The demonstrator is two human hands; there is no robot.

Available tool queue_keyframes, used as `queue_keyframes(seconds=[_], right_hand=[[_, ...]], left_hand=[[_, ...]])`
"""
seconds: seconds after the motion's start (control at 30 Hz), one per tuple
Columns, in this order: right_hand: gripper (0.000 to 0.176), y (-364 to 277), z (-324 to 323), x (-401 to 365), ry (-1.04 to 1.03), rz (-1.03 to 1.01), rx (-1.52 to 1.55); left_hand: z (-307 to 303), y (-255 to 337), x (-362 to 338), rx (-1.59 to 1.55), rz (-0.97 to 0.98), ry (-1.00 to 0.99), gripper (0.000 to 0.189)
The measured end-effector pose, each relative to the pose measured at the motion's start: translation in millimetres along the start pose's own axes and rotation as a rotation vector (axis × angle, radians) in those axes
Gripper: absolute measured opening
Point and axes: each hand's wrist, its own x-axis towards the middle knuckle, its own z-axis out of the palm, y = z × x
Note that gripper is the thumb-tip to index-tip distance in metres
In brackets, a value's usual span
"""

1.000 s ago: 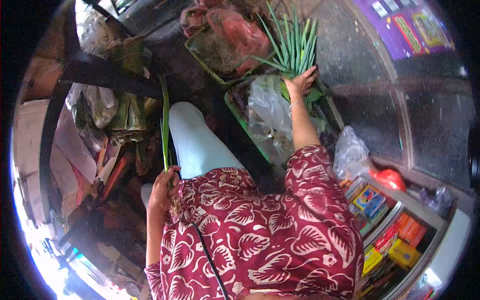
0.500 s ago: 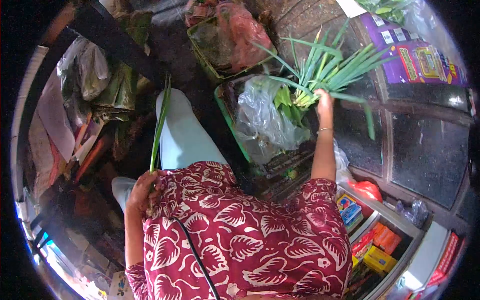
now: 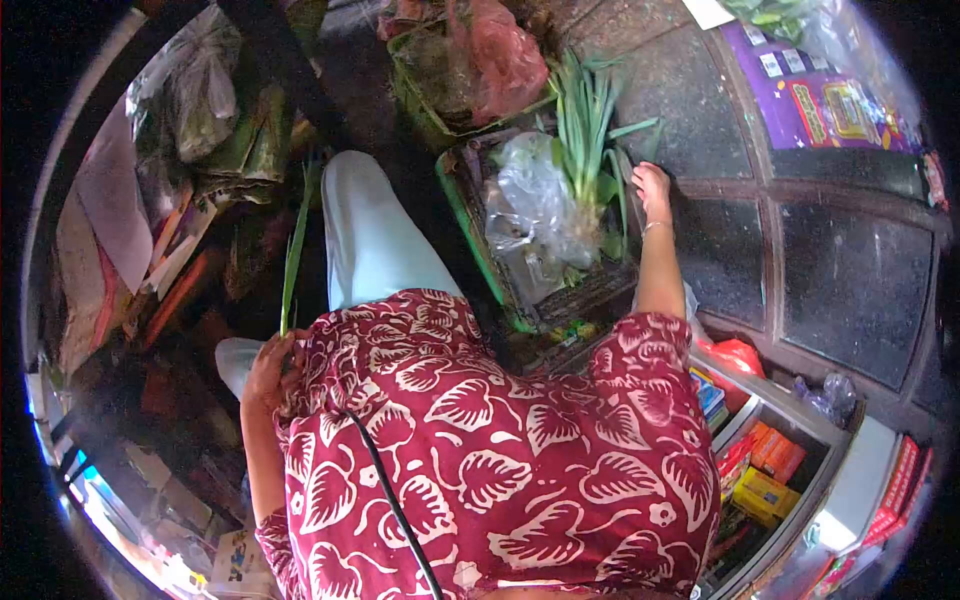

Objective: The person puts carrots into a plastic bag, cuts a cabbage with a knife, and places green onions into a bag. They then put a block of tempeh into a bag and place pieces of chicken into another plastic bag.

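A bunch of green onions [image 3: 583,125] lies in the dark crate, roots toward me and leaves pointing away. Just right of the bunch is my right hand [image 3: 652,186], its fingers apart and nothing in them. Low on the left, beside my hip, my left hand [image 3: 270,372] is closed around the base of a single green onion stalk [image 3: 295,250], whose leaf points away from me. A clear plastic bag [image 3: 528,195] rests in the crate on the left of the bunch.
The crate has a green edge [image 3: 468,235]. Beyond it stands a green basket [image 3: 425,80] with a pink plastic bag [image 3: 505,65]. At lower right a drawer holds small boxes [image 3: 765,495]. Wrapped leaf bundles [image 3: 235,150] are at left, dark floor tiles [image 3: 690,100] at right.
The bunch of green onions has gone from my right hand into the crate, and that hand has let go. My left hand still grips the single stalk, slightly lower and farther left.
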Motion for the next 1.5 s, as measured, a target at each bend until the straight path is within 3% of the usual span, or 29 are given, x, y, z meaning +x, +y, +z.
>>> queue_keyframes(seconds=[0.03,0.1,0.17,0.23,0.27,0.3,0.33,0.37,0.4,0.43,0.5,0.57,0.6,0.77,0.83,0.93,1.0,1.27,1.3,1.37,1.5], right_hand=[[0.020,4,14,1,0.113,-0.091,0.149],[0.016,9,35,-10,0.123,-0.618,0.217],[0.018,0,67,-33,-0.143,-0.684,0.219],[0.030,-15,109,-79,-0.201,-0.775,-0.249],[0.040,8,132,-75,-0.295,-0.860,-0.513],[0.045,35,149,-66,-0.578,-0.849,-0.693],[0.051,46,166,-63,-0.859,-0.620,-0.994],[0.047,64,174,-49,-0.829,-0.636,-1.282],[0.039,38,175,-66,-0.940,-0.581,-1.369],[0.037,24,174,-79,-0.846,-0.688,-1.445],[0.031,7,177,-72,-0.916,-0.822,-1.442],[0.017,-47,183,-123,-0.995,-0.397,-1.038],[0.010,-62,183,-137,-1.032,-0.382,-0.860],[0.005,-152,248,-258,-1.249,-0.733,-0.859],[0.007,-155,271,-279,-1.318,-0.748,-0.829],[0.011,-148,337,-321,-1.416,-0.965,-0.745],[0.013,-141,379,-354,-1.492,-0.657,-0.614],[0.014,-88,522,-337,-1.159,-0.184,-0.377],[0.014,-111,510,-322,-1.118,-0.234,-0.366],[0.015,-101,535,-310,-0.981,-0.104,-0.287],[0.025,-66,620,-189,-1.065,0.060,-0.289]], left_hand=[[-12,-14,2,-0.006,0.001,0.009,0.025],[-31,-34,2,-0.085,-0.083,0.078,0.024],[-33,-34,-11,-0.066,-0.119,0.116,0.023],[-61,-55,-20,-0.196,-0.129,0.152,0.021],[-72,-62,-30,-0.322,-0.150,0.193,0.021],[-82,-67,-41,-0.456,-0.158,0.236,0.020],[-87,-70,-55,-0.523,-0.123,0.295,0.019],[-87,-73,-65,-0.592,-0.073,0.345,0.018],[-97,-78,-76,-0.670,0.008,0.354,0.018],[-106,-84,-87,-0.739,0.092,0.363,0.017],[-115,-99,-91,-0.858,0.262,0.526,0.014],[-125,-109,-92,-0.974,0.396,0.643,0.012],[-119,-104,-84,-0.965,0.430,0.658,0.012],[-123,-138,-64,-1.146,0.474,0.719,0.009],[-105,-118,-58,-1.166,0.457,0.724,0.010],[-103,-123,-66,-1.158,0.440,0.785,0.013],[-100,-131,-72,-1.135,0.481,0.778,0.015],[-66,-105,-98,-1.085,0.334,0.901,0.019],[-57,-97,-97,-1.066,0.336,0.875,0.020],[-52,-96,-101,-1.099,0.299,0.902,0.021],[-47,-97,-107,-1.114,0.243,0.936,0.023]])
